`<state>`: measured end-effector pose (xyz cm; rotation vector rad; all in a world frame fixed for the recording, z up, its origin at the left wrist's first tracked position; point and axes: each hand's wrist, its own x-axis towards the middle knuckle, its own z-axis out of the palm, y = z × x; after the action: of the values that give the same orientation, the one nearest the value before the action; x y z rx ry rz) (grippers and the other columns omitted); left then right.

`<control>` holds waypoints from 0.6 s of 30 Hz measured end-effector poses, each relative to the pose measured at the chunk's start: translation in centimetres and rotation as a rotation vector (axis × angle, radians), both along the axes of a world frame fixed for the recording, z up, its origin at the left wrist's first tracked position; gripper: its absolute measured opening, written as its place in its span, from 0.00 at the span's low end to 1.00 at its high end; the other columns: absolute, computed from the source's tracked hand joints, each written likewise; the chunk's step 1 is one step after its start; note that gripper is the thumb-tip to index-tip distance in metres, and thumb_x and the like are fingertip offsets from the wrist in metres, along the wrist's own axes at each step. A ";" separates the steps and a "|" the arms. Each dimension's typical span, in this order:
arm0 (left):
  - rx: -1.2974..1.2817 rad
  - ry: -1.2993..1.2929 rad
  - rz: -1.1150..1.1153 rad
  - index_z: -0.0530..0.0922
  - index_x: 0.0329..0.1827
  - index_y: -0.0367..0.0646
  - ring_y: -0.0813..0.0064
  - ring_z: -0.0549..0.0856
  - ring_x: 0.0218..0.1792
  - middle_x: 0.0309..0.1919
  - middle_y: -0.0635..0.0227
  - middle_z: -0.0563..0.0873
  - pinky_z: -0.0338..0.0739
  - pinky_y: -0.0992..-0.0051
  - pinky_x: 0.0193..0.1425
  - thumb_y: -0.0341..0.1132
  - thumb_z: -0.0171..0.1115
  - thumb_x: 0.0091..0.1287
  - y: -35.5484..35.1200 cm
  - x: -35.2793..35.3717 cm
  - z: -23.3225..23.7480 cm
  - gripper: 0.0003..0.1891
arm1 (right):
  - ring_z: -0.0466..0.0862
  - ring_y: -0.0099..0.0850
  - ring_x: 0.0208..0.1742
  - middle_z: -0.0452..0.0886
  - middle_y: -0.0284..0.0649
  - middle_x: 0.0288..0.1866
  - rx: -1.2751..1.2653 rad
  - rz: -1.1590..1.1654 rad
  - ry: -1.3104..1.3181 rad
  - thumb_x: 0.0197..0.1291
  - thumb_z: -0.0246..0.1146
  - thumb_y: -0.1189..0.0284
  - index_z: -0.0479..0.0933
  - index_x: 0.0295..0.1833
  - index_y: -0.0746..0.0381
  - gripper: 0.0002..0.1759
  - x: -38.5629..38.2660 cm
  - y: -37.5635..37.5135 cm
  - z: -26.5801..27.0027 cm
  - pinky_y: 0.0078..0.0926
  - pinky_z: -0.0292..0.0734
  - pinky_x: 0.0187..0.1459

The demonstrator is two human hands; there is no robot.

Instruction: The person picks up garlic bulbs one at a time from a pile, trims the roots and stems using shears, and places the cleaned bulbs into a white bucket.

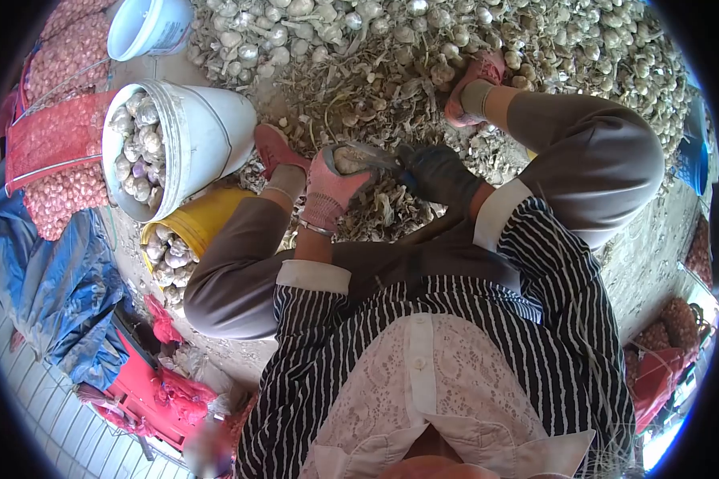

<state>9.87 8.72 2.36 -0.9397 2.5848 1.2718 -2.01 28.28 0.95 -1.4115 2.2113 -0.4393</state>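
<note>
My left hand (331,188), in a pink glove, is closed around a garlic bulb (345,158) held between my knees. My right hand (439,172), in a dark glove, grips shears (375,154) whose blades reach across to the bulb. Both hands meet above a litter of dry stalks and cut roots (391,211). A large heap of garlic bulbs (423,40) lies just beyond my feet.
A white bucket (204,132) and a yellow bucket (196,223) with trimmed garlic stand at my left. Another white bucket (148,28) is farther off. Red mesh sacks (60,136) and a blue tarp (52,287) lie at the left; more sacks (667,335) at the right.
</note>
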 end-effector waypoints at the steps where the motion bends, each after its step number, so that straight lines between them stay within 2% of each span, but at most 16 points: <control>1: -0.017 0.028 -0.022 0.77 0.53 0.40 0.60 0.85 0.45 0.45 0.58 0.84 0.80 0.68 0.51 0.37 0.79 0.42 0.1 0.1 0.0 0.32 | 0.84 0.44 0.35 0.82 0.46 0.29 0.038 0.005 -0.036 0.59 0.62 0.63 0.74 0.44 0.63 0.14 -0.2 -0.1 -0.6 0.44 0.76 0.36; 2: -0.014 0.017 -0.027 0.77 0.53 0.40 0.60 0.85 0.45 0.45 0.58 0.84 0.80 0.68 0.51 0.37 0.79 0.42 0.2 0.3 0.0 0.32 | 0.84 0.44 0.35 0.82 0.46 0.29 0.040 -0.001 -0.047 0.59 0.62 0.63 0.74 0.44 0.63 0.14 -0.6 -0.2 -1.1 0.44 0.76 0.36; 4: 0.171 0.089 -0.168 0.77 0.55 0.40 0.64 0.84 0.49 0.47 0.59 0.84 0.78 0.68 0.55 0.35 0.79 0.42 0.9 -0.2 1.4 0.33 | 0.85 0.44 0.37 0.84 0.45 0.31 0.195 -0.065 -0.120 0.57 0.64 0.64 0.76 0.44 0.61 0.14 -1.1 -0.2 -2.1 0.42 0.77 0.38; 6: 0.158 0.170 -0.201 0.76 0.55 0.42 0.62 0.83 0.50 0.48 0.59 0.82 0.78 0.67 0.55 0.34 0.78 0.40 2.6 -0.7 1.6 0.34 | 0.85 0.43 0.39 0.84 0.44 0.33 0.171 -0.040 -0.038 0.55 0.66 0.62 0.79 0.41 0.60 0.14 -1.5 0.3 -3.4 0.42 0.78 0.41; 7: 0.149 0.259 -0.215 0.76 0.55 0.44 0.61 0.82 0.51 0.49 0.58 0.81 0.77 0.67 0.56 0.34 0.78 0.39 3.2 -1.0 1.7 0.34 | 0.85 0.42 0.39 0.85 0.44 0.34 0.197 -0.128 -0.064 0.54 0.67 0.62 0.79 0.41 0.60 0.14 -1.5 0.4 -4.1 0.42 0.79 0.42; 8: 0.140 0.271 -0.215 0.76 0.55 0.44 0.61 0.82 0.51 0.49 0.58 0.81 0.77 0.67 0.56 0.34 0.78 0.39 2.8 -0.9 1.2 0.34 | 0.86 0.42 0.39 0.85 0.43 0.34 0.215 -0.205 -0.087 0.53 0.67 0.61 0.79 0.40 0.60 0.15 -1.7 0.2 -4.5 0.42 0.79 0.43; 10: 0.246 0.270 -0.078 0.74 0.58 0.44 0.59 0.82 0.52 0.52 0.58 0.80 0.77 0.67 0.58 0.31 0.77 0.39 0.7 0.8 -1.2 0.37 | 0.86 0.41 0.37 0.85 0.43 0.34 0.136 -0.267 -0.102 0.54 0.67 0.60 0.79 0.41 0.60 0.16 -1.4 0.3 -3.6 0.41 0.79 0.42; 11: 0.259 0.326 -0.082 0.73 0.59 0.43 0.61 0.82 0.51 0.53 0.58 0.80 0.78 0.67 0.56 0.27 0.75 0.44 -0.6 1.6 -2.6 0.34 | 0.86 0.40 0.35 0.85 0.42 0.35 0.058 -0.333 -0.131 0.54 0.67 0.60 0.79 0.41 0.61 0.16 -1.1 0.1 -3.0 0.40 0.80 0.41; 12: 0.238 0.339 -0.082 0.73 0.59 0.43 0.61 0.82 0.51 0.53 0.58 0.80 0.78 0.67 0.56 0.27 0.75 0.44 -1.2 1.5 -2.2 0.34 | 0.86 0.40 0.35 0.85 0.42 0.35 0.036 -0.327 -0.120 0.54 0.67 0.60 0.79 0.41 0.61 0.16 -0.8 0.0 -3.1 0.40 0.80 0.41; 14: 0.902 0.464 0.480 0.73 0.59 0.41 0.64 0.84 0.48 0.52 0.60 0.81 0.81 0.69 0.51 0.23 0.71 0.50 -1.9 1.5 -0.9 0.30 | 0.85 0.34 0.28 0.84 0.41 0.29 -0.052 -0.531 -0.597 0.57 0.66 0.59 0.79 0.42 0.63 0.17 -0.4 -0.2 -3.7 0.35 0.79 0.34; 15: 0.972 0.527 0.550 0.74 0.58 0.40 0.66 0.86 0.46 0.46 0.62 0.83 0.82 0.72 0.46 0.21 0.68 0.55 -2.2 1.1 0.7 0.25 | 0.85 0.34 0.28 0.84 0.41 0.29 -0.070 -0.523 -0.586 0.57 0.66 0.59 0.79 0.42 0.63 0.17 -0.3 -0.5 -3.0 0.35 0.79 0.34; 16: 0.984 0.509 0.598 0.75 0.57 0.41 0.67 0.86 0.44 0.41 0.67 0.85 0.83 0.71 0.43 0.25 0.69 0.57 -4.1 1.2 1.7 0.23 | 0.83 0.32 0.25 0.82 0.40 0.26 -0.062 -0.642 -0.742 0.59 0.65 0.57 0.78 0.40 0.63 0.18 0.0 -0.7 -2.2 0.32 0.78 0.30; 17: 0.978 0.518 0.591 0.75 0.57 0.41 0.67 0.86 0.44 0.41 0.67 0.85 0.83 0.71 0.43 0.25 0.69 0.57 -5.7 1.3 2.4 0.23 | 0.81 0.30 0.22 0.80 0.39 0.23 -0.049 -0.762 -0.902 0.61 0.64 0.56 0.78 0.39 0.63 0.19 0.1 -0.9 -1.5 0.30 0.77 0.27; 18: 1.033 0.829 0.588 0.73 0.58 0.43 0.71 0.84 0.47 0.47 0.68 0.83 0.82 0.72 0.47 0.29 0.67 0.61 -6.4 0.4 5.5 0.22 | 0.81 0.30 0.22 0.80 0.39 0.23 -0.058 -0.759 -0.899 0.61 0.64 0.56 0.78 0.39 0.63 0.19 -0.1 -1.0 -0.9 0.30 0.77 0.27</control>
<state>10.23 2.33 7.86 -1.0361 1.4197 3.1899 -2.09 27.23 0.00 -0.1914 1.8388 -1.1263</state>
